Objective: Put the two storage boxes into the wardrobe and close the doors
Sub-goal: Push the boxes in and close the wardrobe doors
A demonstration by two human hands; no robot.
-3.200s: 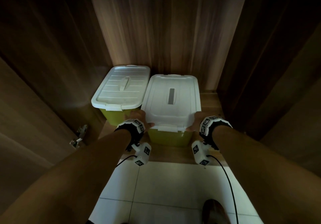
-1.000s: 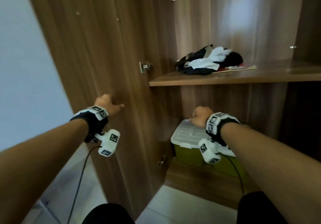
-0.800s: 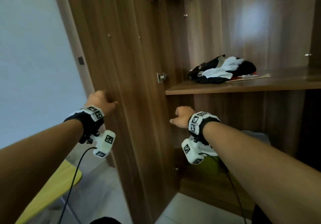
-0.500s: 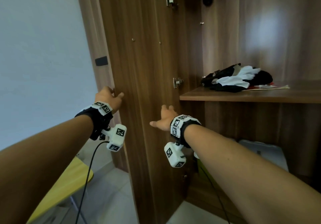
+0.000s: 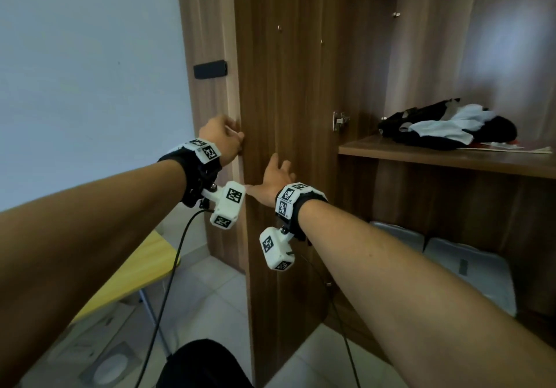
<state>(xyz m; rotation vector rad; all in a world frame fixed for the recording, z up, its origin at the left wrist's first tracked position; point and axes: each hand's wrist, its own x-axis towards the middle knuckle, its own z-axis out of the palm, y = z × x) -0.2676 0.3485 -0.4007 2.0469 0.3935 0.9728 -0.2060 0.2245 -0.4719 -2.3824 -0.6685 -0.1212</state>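
The wardrobe's left door (image 5: 285, 86) stands open, seen nearly edge-on in the middle of the head view. My left hand (image 5: 221, 139) curls around its outer edge at waist height. My right hand (image 5: 275, 175) lies flat with fingers spread on the door's inner face, just right of the left hand. Two storage boxes sit side by side on the wardrobe floor under the shelf at the lower right: only their white lids show, the left box (image 5: 400, 235) and the right box (image 5: 469, 270), both partly behind my right forearm.
A wooden shelf (image 5: 436, 158) carries a pile of black and white clothes (image 5: 448, 125). A yellow table (image 5: 141, 270) stands at the lower left on the white tiled floor (image 5: 207, 297). A pale wall (image 5: 90, 71) fills the left side. Cables hang from both wrist trackers.
I have stood up from the boxes. My left hand took hold of the left door's edge, and my right hand moved left from the boxes onto the door's inner face, opening flat.
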